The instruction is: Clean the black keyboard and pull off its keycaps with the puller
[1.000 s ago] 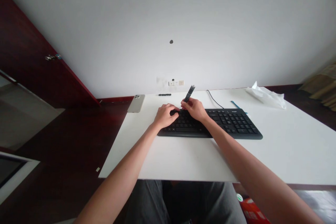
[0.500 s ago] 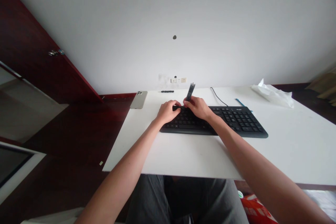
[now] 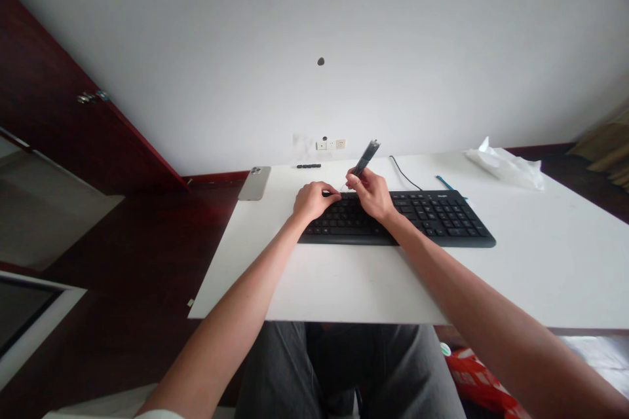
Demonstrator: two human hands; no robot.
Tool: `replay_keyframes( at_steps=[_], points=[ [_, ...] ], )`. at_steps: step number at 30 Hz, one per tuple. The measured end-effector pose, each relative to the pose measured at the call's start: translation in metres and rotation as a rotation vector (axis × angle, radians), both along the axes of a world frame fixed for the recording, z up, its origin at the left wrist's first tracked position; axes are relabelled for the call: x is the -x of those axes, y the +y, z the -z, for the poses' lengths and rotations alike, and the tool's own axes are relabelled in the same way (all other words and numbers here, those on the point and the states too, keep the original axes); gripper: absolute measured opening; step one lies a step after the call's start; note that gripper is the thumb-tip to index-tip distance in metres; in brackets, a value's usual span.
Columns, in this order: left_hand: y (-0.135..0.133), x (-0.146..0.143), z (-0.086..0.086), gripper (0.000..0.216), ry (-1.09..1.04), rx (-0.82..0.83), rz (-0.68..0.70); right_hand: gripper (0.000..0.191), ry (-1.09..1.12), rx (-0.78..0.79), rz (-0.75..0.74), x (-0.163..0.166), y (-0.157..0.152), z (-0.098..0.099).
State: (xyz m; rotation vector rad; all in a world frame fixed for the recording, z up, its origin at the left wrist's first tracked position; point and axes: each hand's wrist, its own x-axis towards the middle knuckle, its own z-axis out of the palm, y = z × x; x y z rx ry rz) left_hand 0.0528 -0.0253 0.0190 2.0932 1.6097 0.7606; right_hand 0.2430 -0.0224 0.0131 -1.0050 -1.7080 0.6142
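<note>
A black keyboard lies on the white table. My right hand is closed round a slim dark tool whose handle sticks up and to the right; its thin tip points down at the keyboard's top row. My left hand rests on the keyboard's left part, fingers curled and pinched at the top row right beside the tool's tip. Whether the fingers hold a key is too small to tell.
A grey phone lies at the table's far left corner. A short row of small black pieces sits at the far edge. A blue pen and crumpled clear plastic wrap lie to the right. The keyboard's cable runs back.
The tool's handle has tilted from nearly upright to leaning right. My right hand lifted slightly over the top row, and the left hand's fingers drew in closer to the tip.
</note>
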Motion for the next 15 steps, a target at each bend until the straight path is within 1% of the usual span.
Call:
replay_keyframes(
  at_steps=[3, 6, 11, 15],
  points=[
    [-0.0006, 0.0004, 0.0025, 0.010, -0.008, -0.028, 0.010, 0.048, -0.007, -0.014, 0.048, -0.0010, 0.0032, 0.0021],
    [0.0006, 0.0016, 0.0043, 0.010, -0.011, -0.053, 0.049, 0.046, -0.021, 0.019, 0.082, -0.0009, 0.0048, 0.0024],
    [0.0031, 0.0054, 0.0052, 0.009, -0.072, -0.023, 0.092, 0.033, -0.150, 0.081, -0.006, 0.0014, 0.0028, -0.0006],
    [0.0047, 0.0089, 0.0074, 0.020, -0.190, -0.040, 0.103, 0.031, -0.137, 0.126, 0.000, 0.0018, 0.0036, -0.0010]
  ],
)
